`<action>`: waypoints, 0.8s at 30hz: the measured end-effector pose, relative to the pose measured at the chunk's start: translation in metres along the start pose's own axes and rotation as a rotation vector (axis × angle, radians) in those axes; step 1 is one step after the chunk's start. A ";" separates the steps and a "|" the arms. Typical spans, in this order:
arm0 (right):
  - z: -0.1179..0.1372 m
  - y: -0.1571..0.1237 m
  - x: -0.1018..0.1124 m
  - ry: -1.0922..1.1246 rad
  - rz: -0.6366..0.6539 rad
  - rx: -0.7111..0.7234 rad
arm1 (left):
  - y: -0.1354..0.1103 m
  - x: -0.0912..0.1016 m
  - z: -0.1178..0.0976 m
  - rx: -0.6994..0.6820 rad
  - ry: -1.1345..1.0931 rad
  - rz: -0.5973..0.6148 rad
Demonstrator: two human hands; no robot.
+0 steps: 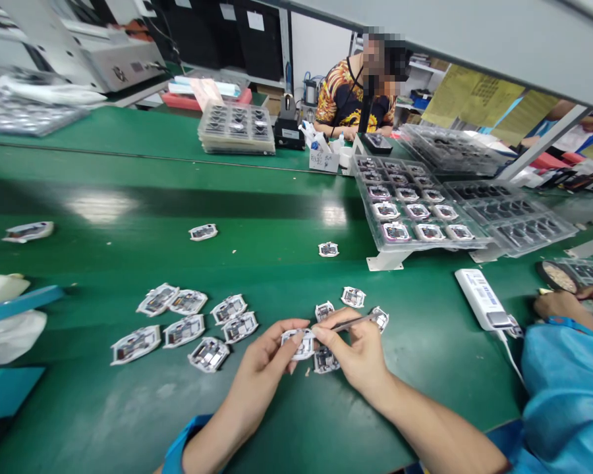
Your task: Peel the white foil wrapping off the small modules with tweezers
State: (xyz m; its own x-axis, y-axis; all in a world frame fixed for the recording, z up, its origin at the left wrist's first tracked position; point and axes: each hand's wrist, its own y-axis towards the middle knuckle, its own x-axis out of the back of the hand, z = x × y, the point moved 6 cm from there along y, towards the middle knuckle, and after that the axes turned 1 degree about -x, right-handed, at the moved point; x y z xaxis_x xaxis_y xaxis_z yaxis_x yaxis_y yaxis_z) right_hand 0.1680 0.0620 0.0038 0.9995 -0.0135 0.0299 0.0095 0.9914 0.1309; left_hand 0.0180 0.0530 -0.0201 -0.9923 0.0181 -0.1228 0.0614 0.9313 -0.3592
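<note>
My left hand [271, 352] pinches a small white housing with electronic parts inside [299, 344], like a watch case, between thumb and fingers. My right hand [358, 345] is closed around a thin grey metal tool that looks like tweezers [348, 324]. Its fingertips meet the right edge of the held housing, and the tool's working tip is hidden there. Close around my right hand lie similar housings [352, 297], one partly covered behind it. To the left of my left hand, several more housings [209, 355] rest on the green mat in a loose group.
Three single housings [203, 232] lie farther back on the green bench [128, 263]. A clear tray of housings [425, 247] stands tilted on brackets at the right. A white power strip [481, 299] lies before a co-worker's blue sleeve [563, 382]. Another person [356, 99] sits opposite.
</note>
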 end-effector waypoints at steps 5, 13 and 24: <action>0.007 0.001 0.000 -0.076 0.022 0.094 | -0.001 0.000 0.000 0.028 -0.021 0.008; 0.006 0.005 0.001 -0.004 0.015 0.097 | -0.003 0.000 0.003 0.080 -0.114 0.068; -0.010 0.008 -0.001 0.122 0.037 -0.129 | -0.004 -0.001 0.001 0.016 -0.001 0.100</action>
State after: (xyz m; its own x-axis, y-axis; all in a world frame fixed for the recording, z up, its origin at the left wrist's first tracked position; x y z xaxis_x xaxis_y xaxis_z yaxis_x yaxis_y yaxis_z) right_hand 0.1675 0.0709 -0.0056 0.9956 0.0311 -0.0889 -0.0309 0.9995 0.0038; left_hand 0.0187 0.0486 -0.0192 -0.9810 0.1100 -0.1599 0.1617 0.9187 -0.3602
